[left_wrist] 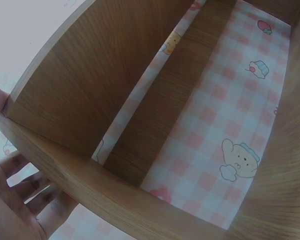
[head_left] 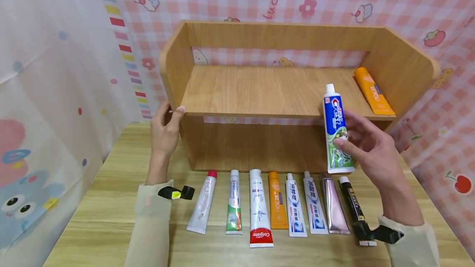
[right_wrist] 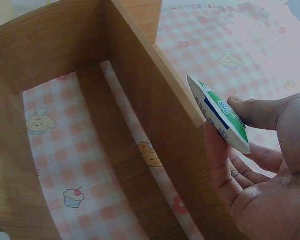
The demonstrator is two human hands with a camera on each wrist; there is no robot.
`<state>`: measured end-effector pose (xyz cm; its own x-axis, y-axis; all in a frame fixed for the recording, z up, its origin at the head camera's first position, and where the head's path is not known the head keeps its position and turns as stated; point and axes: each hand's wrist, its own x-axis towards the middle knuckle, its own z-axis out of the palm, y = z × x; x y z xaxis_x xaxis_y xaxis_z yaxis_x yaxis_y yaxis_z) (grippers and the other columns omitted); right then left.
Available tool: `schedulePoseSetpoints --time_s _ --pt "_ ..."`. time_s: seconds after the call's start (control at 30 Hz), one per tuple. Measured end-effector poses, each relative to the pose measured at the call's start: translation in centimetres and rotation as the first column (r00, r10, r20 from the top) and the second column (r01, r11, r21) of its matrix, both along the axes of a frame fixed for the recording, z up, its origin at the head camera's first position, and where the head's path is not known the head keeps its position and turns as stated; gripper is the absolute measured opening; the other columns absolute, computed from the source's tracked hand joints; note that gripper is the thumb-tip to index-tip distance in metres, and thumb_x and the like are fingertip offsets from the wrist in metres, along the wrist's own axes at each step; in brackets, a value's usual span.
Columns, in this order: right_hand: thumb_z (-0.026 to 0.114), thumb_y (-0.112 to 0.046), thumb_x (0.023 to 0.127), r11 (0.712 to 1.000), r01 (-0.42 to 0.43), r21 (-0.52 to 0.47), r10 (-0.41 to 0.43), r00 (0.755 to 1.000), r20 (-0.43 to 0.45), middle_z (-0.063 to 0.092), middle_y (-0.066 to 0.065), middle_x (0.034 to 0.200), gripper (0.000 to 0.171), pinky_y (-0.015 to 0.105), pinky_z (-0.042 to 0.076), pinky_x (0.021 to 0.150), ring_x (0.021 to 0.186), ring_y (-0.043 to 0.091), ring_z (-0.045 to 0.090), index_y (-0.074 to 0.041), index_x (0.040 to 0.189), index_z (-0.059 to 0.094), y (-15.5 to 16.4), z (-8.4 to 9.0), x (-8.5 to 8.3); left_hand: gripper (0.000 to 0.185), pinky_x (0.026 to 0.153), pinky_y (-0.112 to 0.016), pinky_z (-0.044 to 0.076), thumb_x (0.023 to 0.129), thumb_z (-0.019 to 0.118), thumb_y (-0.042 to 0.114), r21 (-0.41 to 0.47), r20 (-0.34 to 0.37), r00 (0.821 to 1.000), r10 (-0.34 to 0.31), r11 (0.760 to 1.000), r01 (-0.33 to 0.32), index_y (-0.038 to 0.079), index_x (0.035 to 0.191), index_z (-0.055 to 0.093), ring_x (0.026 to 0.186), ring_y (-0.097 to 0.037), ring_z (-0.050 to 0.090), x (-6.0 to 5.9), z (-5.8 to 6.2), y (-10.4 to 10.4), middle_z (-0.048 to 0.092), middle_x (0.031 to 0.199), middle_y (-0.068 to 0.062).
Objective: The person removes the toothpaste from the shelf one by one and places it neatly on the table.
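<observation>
My right hand (head_left: 376,155) pinches a blue, white and green Crest toothpaste tube (head_left: 335,114) between thumb and fingers, its white cap pointing up. In the head view the tube overlaps the front edge of the upper board of a wooden shelf (head_left: 259,89), toward the right. In the right wrist view the flat end of the tube faces the camera. My left hand (head_left: 165,131) grips the shelf at its left front edge, thumb on the upper board. An orange BE YOU tube (head_left: 374,91) lies on that board against the right side panel.
Several tubes lie in a row on the wooden table (head_left: 107,201) before the shelf: a red-capped white tube (head_left: 203,205), a Colgate tube (head_left: 259,209), another orange tube (head_left: 277,201), a pink metallic tube (head_left: 334,205) and a black tube (head_left: 352,201) partly under my right wrist among them.
</observation>
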<state>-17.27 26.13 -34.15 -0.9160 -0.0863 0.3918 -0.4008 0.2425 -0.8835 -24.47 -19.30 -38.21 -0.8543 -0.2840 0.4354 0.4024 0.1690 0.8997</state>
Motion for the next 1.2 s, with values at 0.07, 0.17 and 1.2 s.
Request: schedulePoseSetpoints --time_s 0.07,0.17,1.2 --pt "0.068 0.008 0.092 1.0 -0.008 -0.003 0.008 1.0 -0.004 0.062 0.0 0.121 0.064 0.013 0.051 0.073 0.093 0.013 0.06 -0.01 0.151 0.051 0.0 -0.3 0.2 0.038 0.088 -0.024 0.05 0.098 0.061 0.025 0.0 -0.006 1.0 0.001 1.0 -0.001 0.008 0.132 0.067 0.1 -0.013 0.064 0.0 -0.1 0.0 0.068 0.118 -0.014" --pt "0.068 0.009 0.091 1.0 -0.001 0.029 0.001 1.0 -0.014 0.063 -0.001 0.121 0.065 0.014 0.051 0.071 0.093 0.012 0.06 -0.009 0.151 0.051 0.0 -0.8 0.5 0.038 0.087 -0.024 0.05 0.098 0.062 0.024 0.002 -0.016 1.0 0.001 1.0 -0.001 0.007 0.131 0.067 0.099 -0.013 0.064 -0.1 -0.1 0.0 0.068 0.118 -0.014" --pt "0.06 0.022 0.089 0.996 -0.089 -0.029 0.089 0.996 -0.022 0.064 0.001 0.121 0.068 0.013 0.054 0.074 0.103 0.007 0.066 0.004 0.152 0.043 2.8 -5.1 3.5 0.041 0.09 -0.025 0.049 0.098 0.061 0.027 0.002 0.003 1.0 -0.006 1.0 0.006 0.01 0.135 0.066 0.103 -0.013 0.063 0.0 -0.1 0.1 0.067 0.121 -0.015"
